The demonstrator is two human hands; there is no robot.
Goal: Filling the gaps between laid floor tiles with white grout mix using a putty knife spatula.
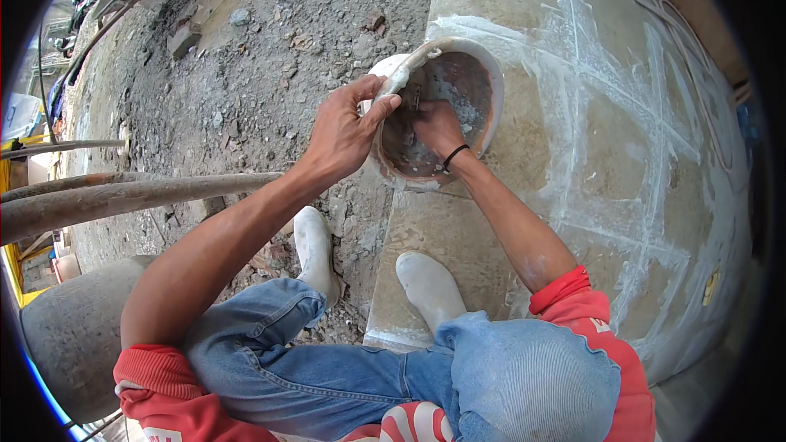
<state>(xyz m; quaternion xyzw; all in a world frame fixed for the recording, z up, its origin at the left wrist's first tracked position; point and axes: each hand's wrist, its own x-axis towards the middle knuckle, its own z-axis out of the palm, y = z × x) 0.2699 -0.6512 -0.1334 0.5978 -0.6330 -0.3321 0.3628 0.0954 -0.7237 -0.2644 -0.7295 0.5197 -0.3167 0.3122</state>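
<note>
A pale, plaster-smeared bucket (495, 86) leans tilted in front of me, its mouth turned toward me. My left hand (344, 123) grips its rim at the left, thumb on the near side and fingers over the edge. Wet whitish paste sticks to the rim beside those fingers. Inside the bucket is my right hand (440, 127), a black band round its wrist. Its fingers curl near the inner left wall against something small and dark that I cannot make out. Greyish residue with white flecks coats the inside.
Under the bucket's right side runs a tiled floor (524, 155) with white-smeared joints. Rough grey rubble (270, 74) lies left, with brick pieces. Wooden poles (139, 196) reach in from the left above a dark rounded container (86, 327). A hose (696, 74) curves along the far right. My boots (430, 286) stand close by.
</note>
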